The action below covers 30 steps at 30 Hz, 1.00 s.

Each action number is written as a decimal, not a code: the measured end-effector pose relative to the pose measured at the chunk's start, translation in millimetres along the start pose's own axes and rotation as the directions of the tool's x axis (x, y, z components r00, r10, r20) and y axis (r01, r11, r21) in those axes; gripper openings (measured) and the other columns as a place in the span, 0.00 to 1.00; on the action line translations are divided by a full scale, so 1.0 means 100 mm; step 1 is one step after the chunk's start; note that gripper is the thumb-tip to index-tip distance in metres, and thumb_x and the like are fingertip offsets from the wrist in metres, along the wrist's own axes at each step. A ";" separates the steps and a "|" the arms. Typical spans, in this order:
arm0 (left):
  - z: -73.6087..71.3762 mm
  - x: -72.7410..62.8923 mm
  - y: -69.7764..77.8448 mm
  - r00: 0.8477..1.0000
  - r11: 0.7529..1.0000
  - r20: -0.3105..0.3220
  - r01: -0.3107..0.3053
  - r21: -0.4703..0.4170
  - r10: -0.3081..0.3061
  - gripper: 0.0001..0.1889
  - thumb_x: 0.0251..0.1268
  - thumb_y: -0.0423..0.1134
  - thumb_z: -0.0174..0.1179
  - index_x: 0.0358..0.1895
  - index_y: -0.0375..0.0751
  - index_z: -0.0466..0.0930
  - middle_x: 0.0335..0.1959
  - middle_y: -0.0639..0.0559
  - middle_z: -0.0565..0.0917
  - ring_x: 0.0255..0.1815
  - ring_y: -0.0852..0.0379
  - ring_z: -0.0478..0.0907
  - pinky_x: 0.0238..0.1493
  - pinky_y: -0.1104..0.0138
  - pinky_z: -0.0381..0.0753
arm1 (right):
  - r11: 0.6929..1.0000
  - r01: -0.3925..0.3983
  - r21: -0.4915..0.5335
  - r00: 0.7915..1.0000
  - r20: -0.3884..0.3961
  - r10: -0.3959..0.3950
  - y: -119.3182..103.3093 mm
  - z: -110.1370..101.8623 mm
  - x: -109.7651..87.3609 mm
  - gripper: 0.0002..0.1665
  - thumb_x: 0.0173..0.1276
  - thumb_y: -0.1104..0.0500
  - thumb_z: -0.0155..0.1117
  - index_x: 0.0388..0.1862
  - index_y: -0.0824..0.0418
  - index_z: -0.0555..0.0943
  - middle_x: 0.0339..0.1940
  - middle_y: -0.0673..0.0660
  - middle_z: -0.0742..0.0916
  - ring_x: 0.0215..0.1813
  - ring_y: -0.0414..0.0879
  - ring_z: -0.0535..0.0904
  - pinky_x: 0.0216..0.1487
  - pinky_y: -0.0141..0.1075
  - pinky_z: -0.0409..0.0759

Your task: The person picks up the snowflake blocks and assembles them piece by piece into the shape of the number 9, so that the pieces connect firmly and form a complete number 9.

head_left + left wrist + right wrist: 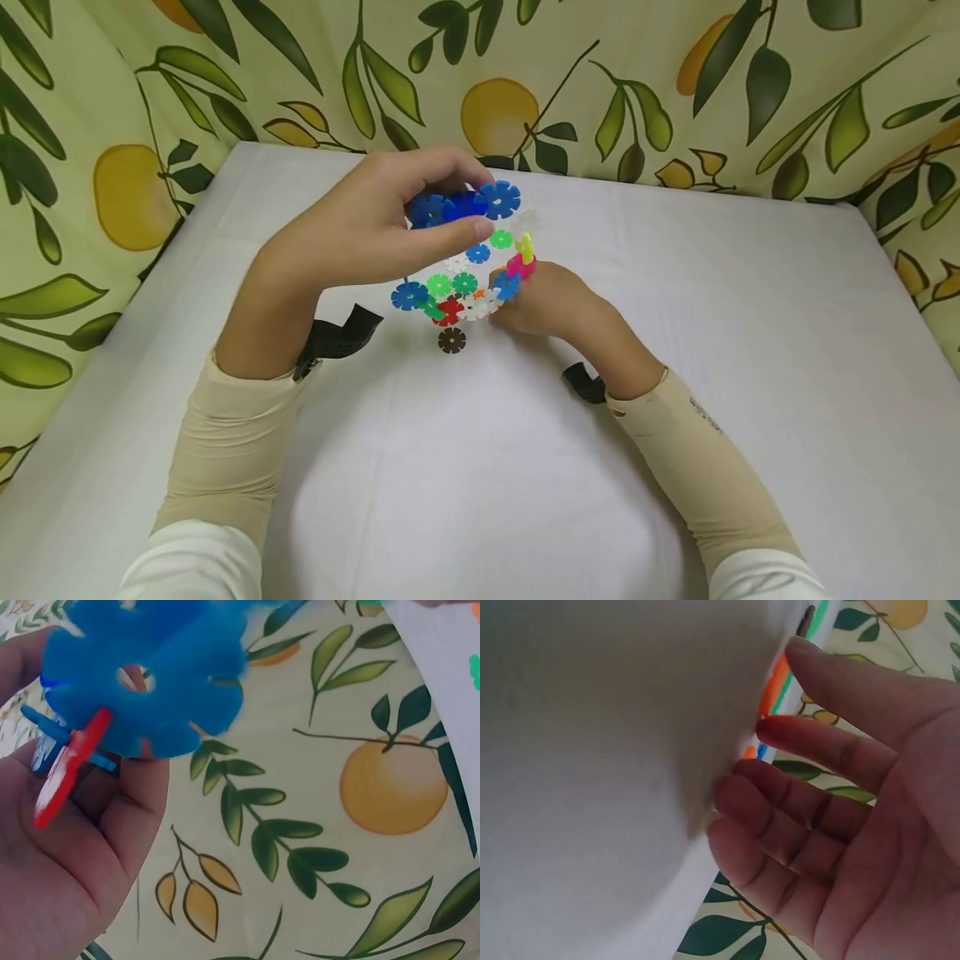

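Raised above the table, my left hand (375, 217) grips several joined blue snowflake discs (500, 200), thumb in front and fingers behind. In the left wrist view a red disc (71, 769) slots into this joined piece beneath a large blue disc (180, 697). My right hand (543, 300) is down at the table by the pile of loose discs, its fingers bent. Its thumb and index fingertips stand apart beside an orange disc (774, 686) in the right wrist view.
Loose discs lie on the white table, among them a brown disc (452, 340), a red disc (448, 312) and a pink disc (521, 267). A patterned curtain (570, 83) hangs behind the table. Black straps (341, 333) show at both wrists.
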<state>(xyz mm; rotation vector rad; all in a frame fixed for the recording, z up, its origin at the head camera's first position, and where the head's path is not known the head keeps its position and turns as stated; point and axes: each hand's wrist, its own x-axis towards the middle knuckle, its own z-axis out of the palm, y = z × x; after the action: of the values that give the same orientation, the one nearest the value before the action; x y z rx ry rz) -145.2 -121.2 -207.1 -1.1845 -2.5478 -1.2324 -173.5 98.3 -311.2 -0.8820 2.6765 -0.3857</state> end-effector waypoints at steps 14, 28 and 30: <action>-0.01 0.00 0.03 1.000 0.999 0.008 -0.009 -0.037 0.009 0.13 0.69 0.38 0.64 0.51 0.36 0.77 0.38 0.57 0.82 0.40 0.65 0.78 0.41 0.66 0.80 | 0.983 0.093 0.160 0.995 0.008 -0.096 0.02 0.07 0.04 0.35 0.68 0.59 0.68 0.73 0.57 0.69 0.67 0.56 0.77 0.67 0.52 0.71 0.70 0.46 0.66; -0.08 -0.04 0.04 1.000 0.990 -0.003 0.012 -0.143 -0.012 0.10 0.77 0.37 0.53 0.53 0.34 0.75 0.36 0.51 0.79 0.30 0.54 0.74 0.24 0.63 0.76 | 0.964 0.223 0.143 0.975 -0.037 -0.220 -0.04 0.11 0.02 0.23 0.65 0.59 0.72 0.59 0.57 0.81 0.53 0.57 0.80 0.56 0.50 0.75 0.57 0.42 0.76; -0.08 -0.04 0.04 1.000 0.986 -0.010 0.007 -0.167 -0.009 0.11 0.77 0.37 0.53 0.53 0.34 0.75 0.37 0.50 0.79 0.32 0.53 0.74 0.26 0.63 0.76 | 0.968 0.207 0.145 0.978 -0.042 -0.203 -0.04 0.11 0.02 0.16 0.65 0.59 0.72 0.51 0.58 0.83 0.45 0.56 0.80 0.49 0.49 0.76 0.49 0.40 0.78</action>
<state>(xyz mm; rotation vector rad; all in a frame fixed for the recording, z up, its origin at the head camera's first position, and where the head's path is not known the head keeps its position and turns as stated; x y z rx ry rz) -141.3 -127.6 -200.7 -1.1950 -2.4856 -1.4752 -168.6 92.3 -320.3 -1.1172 2.5472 -0.6394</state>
